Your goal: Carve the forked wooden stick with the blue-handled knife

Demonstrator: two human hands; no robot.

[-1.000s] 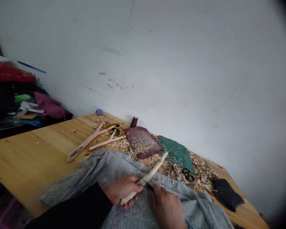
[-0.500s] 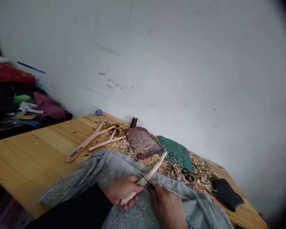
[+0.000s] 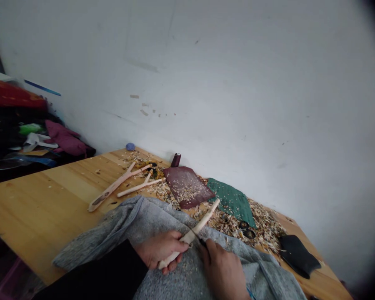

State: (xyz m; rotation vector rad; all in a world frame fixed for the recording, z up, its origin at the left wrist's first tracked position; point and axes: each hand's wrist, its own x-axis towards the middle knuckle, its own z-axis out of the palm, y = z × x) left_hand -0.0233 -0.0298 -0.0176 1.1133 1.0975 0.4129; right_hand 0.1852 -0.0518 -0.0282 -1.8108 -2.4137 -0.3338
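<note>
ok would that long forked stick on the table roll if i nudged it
Probably not far: the long forked stick lies flat on the table, and its fork should stop a roll. Thin, peeled wood, so likely light and stiff; it may slide instead.

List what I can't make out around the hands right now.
Head view only:
Cutting tool: just a dark tip shows; the right hand hides the handle.
Stick: its middle is covered by the left hand.
Dark objects in the wood shavings: too small to identify.
Blue thing by the right wrist: cut off by the bottom edge.
</note>
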